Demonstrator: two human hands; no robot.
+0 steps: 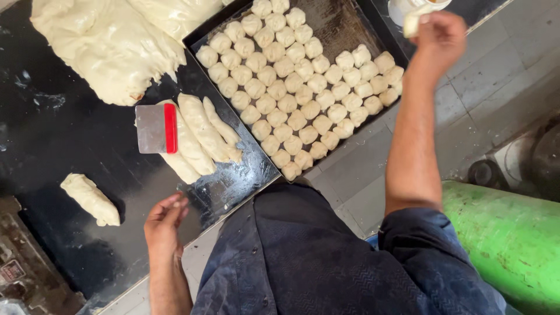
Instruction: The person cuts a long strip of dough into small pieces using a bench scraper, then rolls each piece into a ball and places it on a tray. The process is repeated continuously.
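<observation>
The right hand [438, 36] pinched a dough piece [412, 24] beyond the baking tray's [350, 26] far corner; soft and tacky, it probably wanted light side grips. The left hand [163, 224], fingers loosely together, rested empty near the tray's front corner.

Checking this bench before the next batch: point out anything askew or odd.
The scraper lies on top of the dough logs, not on the bench. One log sits apart near the left hand. The tray has its far corner unfilled. The right hand holds a dough piece.
</observation>
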